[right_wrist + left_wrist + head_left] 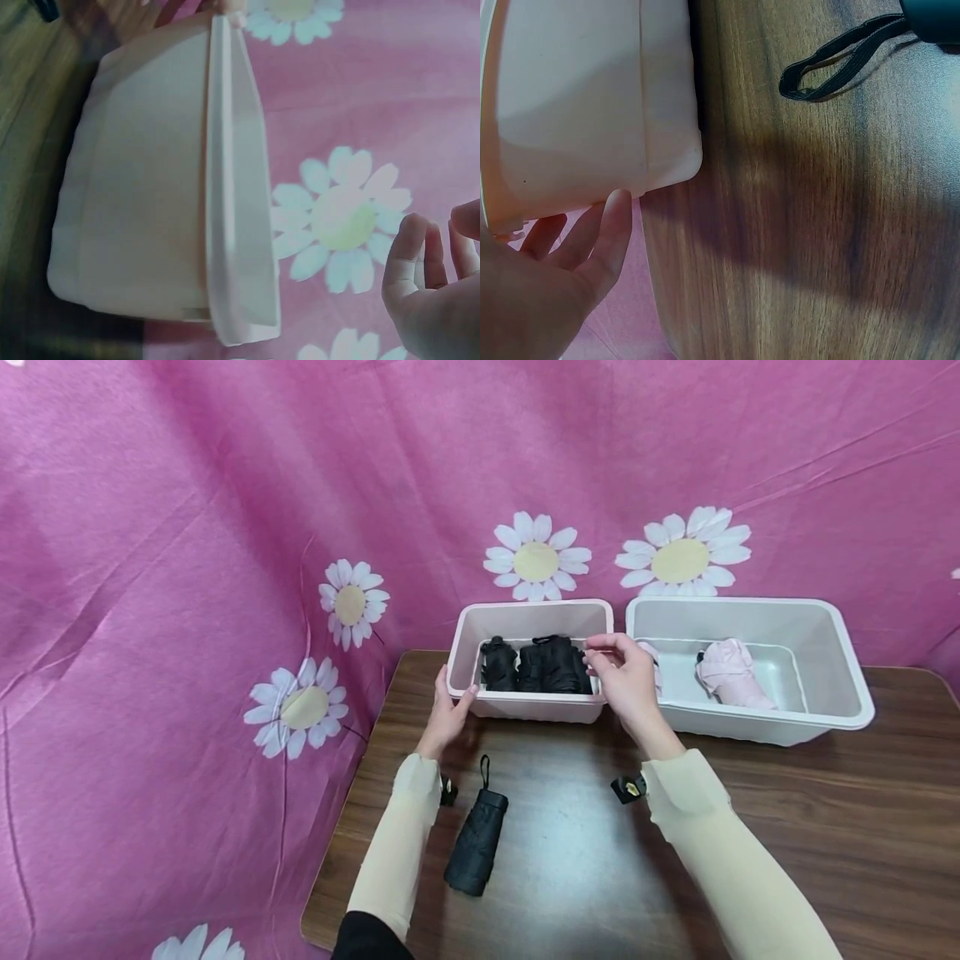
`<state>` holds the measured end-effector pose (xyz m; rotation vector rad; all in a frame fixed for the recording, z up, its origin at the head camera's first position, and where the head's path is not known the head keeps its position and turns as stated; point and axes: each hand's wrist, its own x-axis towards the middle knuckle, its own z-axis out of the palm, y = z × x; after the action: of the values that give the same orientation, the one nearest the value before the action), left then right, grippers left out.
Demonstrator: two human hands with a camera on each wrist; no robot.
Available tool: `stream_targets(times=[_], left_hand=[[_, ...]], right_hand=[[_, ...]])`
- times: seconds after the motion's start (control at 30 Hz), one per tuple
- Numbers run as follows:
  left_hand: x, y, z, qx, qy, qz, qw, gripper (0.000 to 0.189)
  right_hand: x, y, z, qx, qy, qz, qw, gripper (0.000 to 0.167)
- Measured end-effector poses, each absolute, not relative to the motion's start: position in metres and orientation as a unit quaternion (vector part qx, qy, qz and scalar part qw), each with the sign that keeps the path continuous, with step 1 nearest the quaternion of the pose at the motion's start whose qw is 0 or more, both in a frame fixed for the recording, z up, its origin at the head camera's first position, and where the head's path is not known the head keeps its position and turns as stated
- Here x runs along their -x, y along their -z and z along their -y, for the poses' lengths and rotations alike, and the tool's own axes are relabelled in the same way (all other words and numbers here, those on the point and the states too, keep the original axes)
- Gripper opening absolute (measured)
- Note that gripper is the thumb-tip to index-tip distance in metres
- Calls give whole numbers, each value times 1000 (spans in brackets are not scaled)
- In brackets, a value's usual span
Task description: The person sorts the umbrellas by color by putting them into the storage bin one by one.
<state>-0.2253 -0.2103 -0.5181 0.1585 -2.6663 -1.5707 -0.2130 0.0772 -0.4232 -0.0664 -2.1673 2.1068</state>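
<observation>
My left hand (446, 720) holds the left front corner of the smaller white bin (536, 707). In the left wrist view its fingers (613, 238) lie against the bin's side wall. Several black folded umbrellas (558, 664) lie side by side inside this bin. Over the bin's right end hovers my right hand (628, 681), fingers bent, with no object visible in it. The right wrist view shows this hand (439, 300) apart from the bin wall (142, 180). Another black folded umbrella (477, 843) with a wrist loop lies on the table between my forearms.
A larger white bin (765, 720) stands to the right, close beside the smaller one. In it lies a pink folded umbrella (731, 672), and another pink item (651, 653) is partly behind my right hand. A pink daisy-print cloth (420, 485) hangs behind the wooden table (570, 860).
</observation>
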Motion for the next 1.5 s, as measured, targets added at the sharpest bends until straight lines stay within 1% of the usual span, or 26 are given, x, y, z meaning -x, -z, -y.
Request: stream_targets(times=[0.2, 0.4, 0.83, 0.93, 0.97, 1.07, 1.2, 1.27, 1.4, 1.5], left_hand=[[226, 519, 212, -45, 505, 862, 18, 78], [226, 519, 212, -49, 506, 861, 15, 79], [227, 519, 213, -50, 505, 861, 11, 78], [226, 519, 213, -51, 505, 861, 7, 77], [225, 518, 213, -50, 505, 862, 6, 77], [225, 519, 213, -49, 502, 863, 4, 77], [225, 520, 214, -46, 500, 865, 6, 77], [225, 521, 213, -46, 499, 866, 7, 77], [224, 521, 213, -48, 501, 864, 8, 76], [224, 521, 212, -50, 505, 862, 7, 77]], right_hand=[[198, 417, -75, -1, -709, 703, 55, 22], [186, 428, -73, -26, -705, 708, 44, 20], [157, 473, -56, -25, -686, 727, -32, 20], [143, 470, -46, -36, -670, 740, -44, 19], [138, 469, -43, -48, -662, 747, -43, 18], [127, 484, -31, -97, -622, 776, -44, 18], [117, 523, -19, -203, -543, 813, -45, 22], [110, 533, -14, -256, -496, 828, -47, 24], [98, 553, -5, -324, -410, 851, -56, 33], [91, 563, 2, -365, -354, 859, -60, 45]])
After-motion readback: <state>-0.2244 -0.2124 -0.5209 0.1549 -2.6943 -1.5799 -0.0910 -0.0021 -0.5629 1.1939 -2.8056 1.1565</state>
